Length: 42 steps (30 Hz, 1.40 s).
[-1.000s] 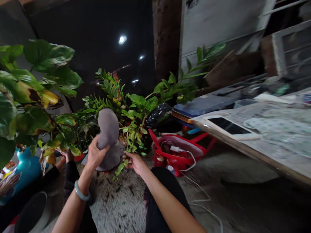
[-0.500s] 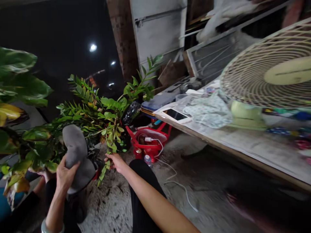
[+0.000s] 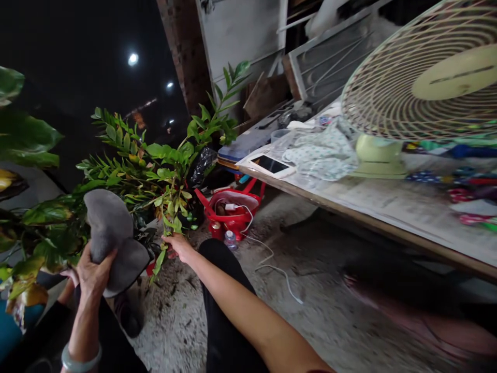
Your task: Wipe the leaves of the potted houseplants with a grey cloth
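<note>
My left hand (image 3: 94, 270), with a pale bracelet at the wrist, grips a grey hat-like soft object (image 3: 110, 220); it has a rounded upper part and a wide lower flap. My right hand (image 3: 177, 245) reaches forward, its fingers closed around a leafy green stem (image 3: 170, 216) at the front of a bushy plant (image 3: 128, 155). Behind my left hand, partly hidden by leaves, shows another person's hand (image 3: 71, 275). Just right of the stem, a red bag (image 3: 236, 206) stands on the ground with a white plug and cable in it.
A table (image 3: 349, 207) on the right bears a white-framed phone or tablet (image 3: 269, 164), a patterned cloth (image 3: 322, 155) and a green fan (image 3: 419, 83). Small bottles (image 3: 230, 239) stand by the bag. The white cable (image 3: 272, 254) trails over the ground. Large leaves (image 3: 27, 134) hang at left.
The view has shifted, so most things sit further left and higher. The grey object has turned, showing more of its lower flap. Both hands keep their hold.
</note>
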Tool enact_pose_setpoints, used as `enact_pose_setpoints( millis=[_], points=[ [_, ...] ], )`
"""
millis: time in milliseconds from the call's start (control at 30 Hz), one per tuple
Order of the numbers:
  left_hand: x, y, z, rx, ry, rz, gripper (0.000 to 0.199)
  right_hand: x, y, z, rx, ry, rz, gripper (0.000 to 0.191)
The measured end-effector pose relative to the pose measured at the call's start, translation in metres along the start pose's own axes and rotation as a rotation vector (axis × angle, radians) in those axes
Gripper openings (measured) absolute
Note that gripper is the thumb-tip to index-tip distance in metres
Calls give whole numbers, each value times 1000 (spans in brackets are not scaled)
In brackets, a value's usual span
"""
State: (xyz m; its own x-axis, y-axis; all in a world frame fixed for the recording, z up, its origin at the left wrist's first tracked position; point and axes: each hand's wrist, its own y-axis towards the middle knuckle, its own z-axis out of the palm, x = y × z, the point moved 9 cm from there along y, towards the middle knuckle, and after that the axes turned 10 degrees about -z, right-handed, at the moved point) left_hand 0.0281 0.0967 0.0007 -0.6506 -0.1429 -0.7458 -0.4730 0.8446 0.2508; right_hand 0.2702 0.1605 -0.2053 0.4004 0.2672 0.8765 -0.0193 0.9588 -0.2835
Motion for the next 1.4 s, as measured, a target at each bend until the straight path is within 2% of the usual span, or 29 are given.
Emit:
enact_pose_setpoints(
  millis=[100,167,233,367,433,467,533,633,700,767,867,900,967,1000,1067,1133,1200,1267,1300,1400],
  points=[
    [31,-24,39,271,11,-78,54,0,2,-1,-27,-11,-27,6],
    [49,-42,49,384,21,-103,52,0,4,-5,-56,-23,-44,7],
    [53,-49,38,354,8,-85,52,0,6,-9,-84,-39,-60,11],
    [27,-32,-12,34,-12,-32,63,1,7,-14,-109,-64,-113,15],
    [11,-24,-22,-62,-38,-13,64,1,6,-16,-110,-72,-135,15],
    [6,-22,-20,-74,-57,-8,61,1,5,-16,-108,-76,-138,15],
    [4,-24,-5,-20,-87,-8,55,-1,4,-17,-100,-80,-130,17],
    [16,-41,28,217,-66,-22,46,-4,2,-17,-79,-63,-106,17],
    [21,-53,35,335,-64,-22,43,-4,1,-17,-57,-39,-91,16],
    [14,-54,21,302,-100,0,47,-5,0,-15,-26,-12,-78,16],
    [-15,-35,-13,84,-167,57,61,-5,0,-12,12,16,-58,17],
    [-24,-27,-20,22,-177,68,64,-5,0,-10,18,19,-49,17],
    [-35,-15,-19,-39,-172,66,61,-6,0,-7,23,22,-32,17],
    [-34,-11,-12,-27,-158,58,57,-7,0,-6,22,23,-25,17],
    [-24,-14,11,69,-114,42,50,-7,-1,-4,14,26,-20,17],
    [-4,-30,37,249,-54,28,43,-7,-1,-3,3,28,-19,17],
    [14,-51,52,425,-16,16,39,-6,-3,-4,-3,25,-18,17],
    [18,-65,48,493,-39,18,42,-5,-4,-6,-3,22,-17,18],
    [14,-65,38,463,-74,30,44,-5,-5,-7,-1,21,-17,18],
    [-8,-48,-5,201,-178,55,54,-4,-7,-8,7,17,-22,18]
  ],
)
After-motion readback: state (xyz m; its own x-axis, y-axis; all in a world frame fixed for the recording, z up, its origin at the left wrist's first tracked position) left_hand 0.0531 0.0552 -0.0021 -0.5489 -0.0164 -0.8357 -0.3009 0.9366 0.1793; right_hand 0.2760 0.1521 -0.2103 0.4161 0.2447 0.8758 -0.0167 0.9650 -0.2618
